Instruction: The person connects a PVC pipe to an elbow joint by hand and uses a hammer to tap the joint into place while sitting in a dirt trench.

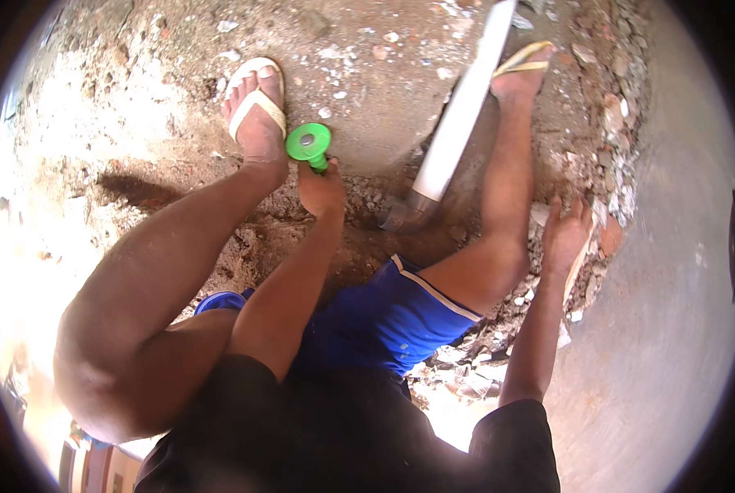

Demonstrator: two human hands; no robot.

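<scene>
Green tool (318, 147): broad round disc, grey metal spot mid-disc, short green grip below; sits just beside left sandal (258, 103), above dirt. Left hand (321, 192) clamped on grip. Right hand (566, 236) well apart, at rubble (612, 177) near grey wall (671, 271); cannot tell if gripping. 1 white pipe (466, 105) between 2 hands.
</scene>
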